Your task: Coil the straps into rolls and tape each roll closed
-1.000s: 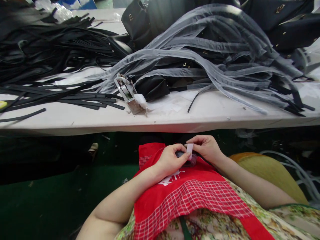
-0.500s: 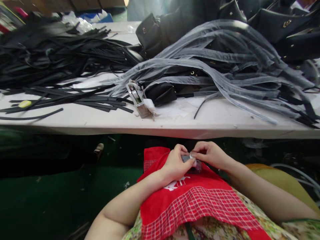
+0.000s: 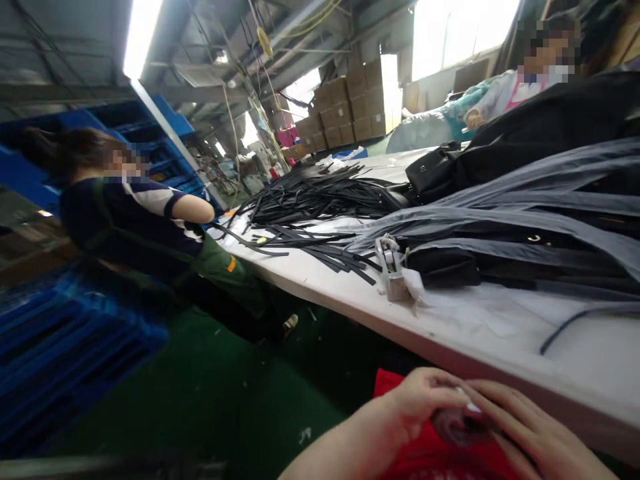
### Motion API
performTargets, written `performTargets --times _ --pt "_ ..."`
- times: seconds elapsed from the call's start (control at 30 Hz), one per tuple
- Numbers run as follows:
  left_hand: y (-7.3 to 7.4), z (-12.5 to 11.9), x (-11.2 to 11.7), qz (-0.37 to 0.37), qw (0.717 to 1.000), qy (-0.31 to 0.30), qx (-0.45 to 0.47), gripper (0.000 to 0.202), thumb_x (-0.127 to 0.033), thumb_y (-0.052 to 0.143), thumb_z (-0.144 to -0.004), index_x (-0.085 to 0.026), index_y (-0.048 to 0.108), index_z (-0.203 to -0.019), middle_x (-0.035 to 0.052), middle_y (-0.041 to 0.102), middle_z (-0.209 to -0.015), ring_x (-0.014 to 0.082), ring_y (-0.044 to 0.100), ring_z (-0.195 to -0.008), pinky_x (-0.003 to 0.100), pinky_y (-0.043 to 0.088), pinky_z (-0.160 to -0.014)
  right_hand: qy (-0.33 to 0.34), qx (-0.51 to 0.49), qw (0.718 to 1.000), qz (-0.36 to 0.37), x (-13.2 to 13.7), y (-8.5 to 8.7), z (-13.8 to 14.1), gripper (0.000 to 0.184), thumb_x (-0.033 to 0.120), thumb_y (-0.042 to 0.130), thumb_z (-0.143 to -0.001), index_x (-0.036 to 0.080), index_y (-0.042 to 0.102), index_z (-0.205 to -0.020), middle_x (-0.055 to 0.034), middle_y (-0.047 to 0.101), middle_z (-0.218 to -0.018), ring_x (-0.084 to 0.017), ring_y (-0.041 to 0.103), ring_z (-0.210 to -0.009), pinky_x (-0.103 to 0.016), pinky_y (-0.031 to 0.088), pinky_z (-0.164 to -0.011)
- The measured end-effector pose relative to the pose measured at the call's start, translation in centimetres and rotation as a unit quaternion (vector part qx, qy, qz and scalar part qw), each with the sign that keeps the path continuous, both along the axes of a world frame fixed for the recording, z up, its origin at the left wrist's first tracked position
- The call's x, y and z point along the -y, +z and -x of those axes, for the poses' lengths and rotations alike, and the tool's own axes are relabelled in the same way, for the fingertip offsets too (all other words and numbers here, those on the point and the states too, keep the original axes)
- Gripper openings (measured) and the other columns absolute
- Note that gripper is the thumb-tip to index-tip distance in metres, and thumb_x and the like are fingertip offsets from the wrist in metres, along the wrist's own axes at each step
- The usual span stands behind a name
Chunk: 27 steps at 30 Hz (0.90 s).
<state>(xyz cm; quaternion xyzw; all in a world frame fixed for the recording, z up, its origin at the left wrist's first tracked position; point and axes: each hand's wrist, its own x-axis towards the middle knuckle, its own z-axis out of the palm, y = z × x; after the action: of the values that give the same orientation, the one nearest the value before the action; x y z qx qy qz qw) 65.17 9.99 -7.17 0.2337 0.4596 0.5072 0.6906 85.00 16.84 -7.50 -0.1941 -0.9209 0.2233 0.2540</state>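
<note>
At the bottom of the view my left hand (image 3: 415, 407) and my right hand (image 3: 525, 430) are closed together over my red apron (image 3: 415, 460), fingers curled round a small dark item (image 3: 457, 427) with a bit of white tape on it. Both hands sit just below the front edge of the white table (image 3: 450, 333). A metal tape dispenser (image 3: 393, 270) stands on the table above them, next to a black pouch (image 3: 443, 267).
Loose black straps (image 3: 310, 200) lie heaped at the table's far end. Straps in clear sleeves (image 3: 525, 220) and black bags (image 3: 540, 133) fill its right side. A person in a dark top (image 3: 140, 220) sits left of the table; another person (image 3: 520, 77) sits behind it. Blue pallets (image 3: 60, 333) stand left.
The view has swung up and to the left, bringing the hall and other people into sight. My hands stay closed together on the small item in my lap.
</note>
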Motion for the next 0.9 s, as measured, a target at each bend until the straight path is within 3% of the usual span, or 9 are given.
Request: performTargets --times 0.1,0.2,0.3,0.37,0.47,0.57,0.73,0.9 --pt "0.0 1.8 0.4 -0.02 0.996 0.069 -0.062 0.054 -0.039 0.088 -0.047 -0.01 0.073 -0.089 0.0047 0.065 -0.071 0.0105 0.054 -0.056 0.023 0.042 -0.055 0.057 0.055 0.996 0.035 -2.1 3.6 4.4 0.035 0.026 0.05 -0.091 0.033 0.066 -0.121 -0.0068 0.067 -0.12 -0.023 0.065 -0.106 -0.034 0.055 -0.09" --pt "-0.9 3.3 1.1 -0.027 0.991 0.107 -0.07 0.055 -0.038 0.088 -0.05 -0.009 0.071 -0.093 0.0085 0.069 -0.079 0.0127 0.057 -0.062 0.024 0.042 -0.059 -0.036 0.0 0.998 0.048 -6.7 5.7 10.6 0.028 0.024 0.049 -0.089 0.022 0.071 -0.106 -0.0076 0.071 -0.105 -0.022 0.066 -0.095 -0.033 0.053 -0.084" --pt "-2.3 4.1 2.0 -0.033 0.991 0.11 -0.065 0.059 -0.043 0.087 -0.051 -0.009 0.07 -0.096 0.0097 0.07 -0.08 0.0127 0.056 -0.059 0.024 0.04 -0.056 -0.122 -0.032 0.987 0.096 -11.8 6.1 17.2 0.022 0.025 0.057 -0.083 0.019 0.074 -0.097 -0.0068 0.072 -0.095 -0.019 0.065 -0.084 -0.03 0.051 -0.076" --pt "-3.0 4.4 2.4 -0.043 0.991 0.109 -0.064 0.06 -0.046 0.086 -0.052 -0.01 0.069 -0.096 0.0092 0.07 -0.078 0.0116 0.054 -0.055 0.024 0.039 -0.054 -0.158 -0.027 0.976 0.15 -14.5 5.8 21.0 0.015 0.026 0.062 -0.08 0.018 0.074 -0.078 -0.0062 0.072 -0.078 -0.018 0.064 -0.073 -0.026 0.048 -0.067" --pt "-3.6 4.9 2.6 -0.047 0.991 0.111 -0.055 0.064 -0.05 0.086 -0.051 -0.009 0.068 -0.096 0.0076 0.068 -0.072 0.0094 0.049 -0.049 0.024 0.037 -0.051 -0.178 -0.007 0.961 0.211 -16.6 4.9 24.9 0.028 0.03 0.064 -0.079 0.015 0.067 -0.056 -0.0043 0.061 -0.049 -0.014 0.058 -0.052 -0.023 0.043 -0.051" --pt "-3.7 5.2 2.7 -0.042 0.993 0.104 -0.047 0.067 -0.051 0.086 -0.049 -0.008 0.067 -0.097 0.0077 0.067 -0.072 0.0096 0.05 -0.049 0.024 0.037 -0.051 -0.185 -0.009 0.948 0.259 -16.9 4.0 25.8 0.03 0.033 0.064 -0.08 0.011 0.067 -0.06 -0.0053 0.062 -0.05 -0.013 0.054 -0.044 -0.023 0.042 -0.046" --pt "-3.7 5.3 2.5 -0.057 0.994 0.09 -0.033 0.059 -0.046 0.083 -0.054 -0.009 0.066 -0.097 0.0066 0.067 -0.075 0.0088 0.05 -0.051 0.023 0.037 -0.052 -0.195 -0.018 0.94 0.279 -15.1 2.7 23.3 0.03 0.04 0.059 -0.083 0.013 0.071 -0.077 -0.0048 0.069 -0.067 -0.011 0.056 -0.052 -0.02 0.043 -0.05" --pt "-1.8 4.9 2.7 -0.04 0.991 0.122 -0.046 0.058 -0.041 0.084 -0.052 -0.008 0.067 -0.096 0.0063 0.065 -0.073 0.0098 0.051 -0.053 0.024 0.04 -0.055 -0.191 0.013 0.93 0.312 -12.9 2.1 20.7 0.028 0.037 0.058 -0.078 0.014 0.068 -0.066 -0.0029 0.061 -0.05 -0.011 0.047 -0.039 -0.021 0.036 -0.039"
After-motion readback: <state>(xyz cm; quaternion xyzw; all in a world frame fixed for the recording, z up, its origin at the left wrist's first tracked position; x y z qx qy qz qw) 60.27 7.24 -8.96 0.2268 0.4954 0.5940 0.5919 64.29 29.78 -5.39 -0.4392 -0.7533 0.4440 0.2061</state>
